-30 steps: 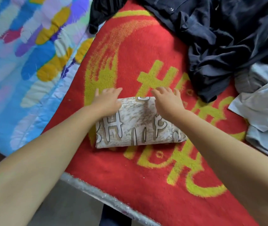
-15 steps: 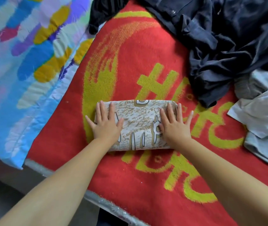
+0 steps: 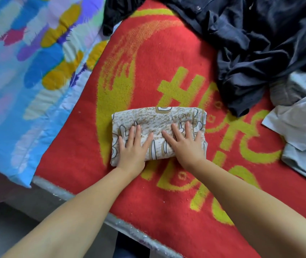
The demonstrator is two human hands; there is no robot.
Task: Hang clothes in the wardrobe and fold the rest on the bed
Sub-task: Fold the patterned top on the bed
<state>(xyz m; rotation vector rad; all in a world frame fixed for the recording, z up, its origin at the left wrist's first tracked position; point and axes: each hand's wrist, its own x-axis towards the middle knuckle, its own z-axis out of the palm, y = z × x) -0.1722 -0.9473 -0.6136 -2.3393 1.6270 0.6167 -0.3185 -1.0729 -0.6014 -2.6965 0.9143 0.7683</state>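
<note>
The folded cream printed garment (image 3: 157, 135) lies mid-way across the red blanket (image 3: 167, 202) on the bed. The left hand (image 3: 132, 148) and right hand (image 3: 184, 146) press it with flat, spread fingers, gripping nothing. Even pressure outward should set the creases. Beyond it lie dark clothes (image 3: 260, 43); right, pale shirts (image 3: 301, 127); left, a multicoloured quilt (image 3: 27, 71).

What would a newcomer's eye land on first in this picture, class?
Probably the red blanket with bold yellow lettering. At its centre, the left hand and right hand press flat on a folded patterned cloth; dark clothes lie heaped at upper right.
</note>
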